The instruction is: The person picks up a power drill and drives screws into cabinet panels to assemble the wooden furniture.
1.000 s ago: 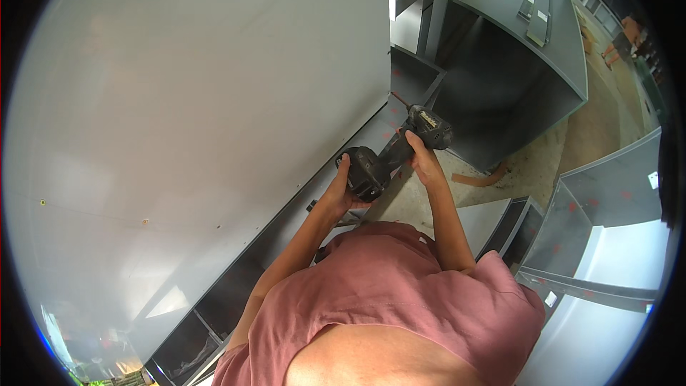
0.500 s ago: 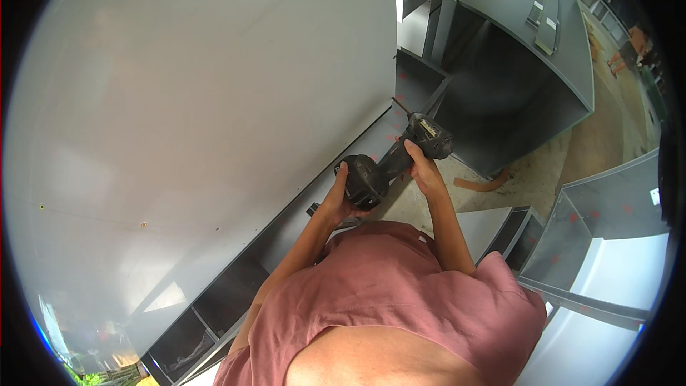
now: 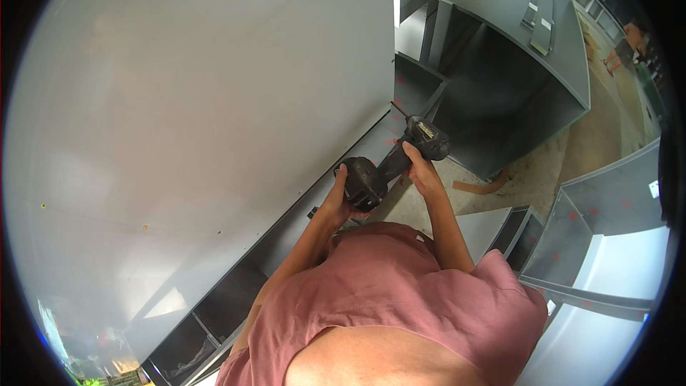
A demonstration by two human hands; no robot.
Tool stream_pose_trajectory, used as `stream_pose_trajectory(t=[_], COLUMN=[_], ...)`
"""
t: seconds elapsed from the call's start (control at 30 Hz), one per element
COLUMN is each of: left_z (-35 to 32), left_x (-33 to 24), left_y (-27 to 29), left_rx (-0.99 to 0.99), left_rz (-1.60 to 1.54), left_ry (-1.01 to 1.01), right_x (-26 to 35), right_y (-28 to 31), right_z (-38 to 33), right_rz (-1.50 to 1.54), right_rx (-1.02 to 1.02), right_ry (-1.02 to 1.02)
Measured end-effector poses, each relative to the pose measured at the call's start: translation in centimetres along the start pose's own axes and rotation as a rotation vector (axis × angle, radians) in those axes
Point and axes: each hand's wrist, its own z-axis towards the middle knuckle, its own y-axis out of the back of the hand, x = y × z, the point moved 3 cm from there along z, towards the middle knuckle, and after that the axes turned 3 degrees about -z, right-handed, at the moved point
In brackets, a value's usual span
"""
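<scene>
Both my hands are on a black cordless power driver [image 3: 394, 160]. Its long thin bit points up and left, with the tip at the right corner of a large pale panel [image 3: 214, 100]. My right hand [image 3: 421, 170] is wrapped round the handle just below the motor housing. My left hand [image 3: 339, 199] grips the battery at the handle's base, thumb on its near side. A few screw heads dot the panel's lower left. Under the panel's edge runs a grey cabinet frame [image 3: 236, 289] with dark compartments.
A dark open cabinet [image 3: 500, 100] stands at the far right, with metal strips [image 3: 544, 25] on top. More grey and white cabinet boxes [image 3: 614, 214] are at the right. A curved brown strip [image 3: 482, 184] lies on the floor. Another person [image 3: 629, 44] is in the distance.
The driver and my hands hold almost the same place, with the bit still at the panel's corner. The view has shifted slightly. The distant person's position differs a little.
</scene>
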Motion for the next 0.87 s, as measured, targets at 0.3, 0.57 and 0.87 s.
stream_pose_trajectory(t=[0.3,0.57,0.87], left_z=[0.2,0.0,-2.5], left_x=[0.1,-0.5,-0.3], left_y=[0.2,0.1,-1.6], left_rx=[-0.003,0.008,0.027], left_rz=[-0.036,-0.029,0.008], left_ry=[-0.020,-0.019,-0.019], right_x=[0.5,1.1,3.3], right_y=[-0.6,-0.9,-0.7], right_z=[0.6,0.3,-2.6], right_rz=[0.042,0.029,-0.185], right_rx=[0.051,0.048,0.019], right_ry=[0.003,0.000,0.050])
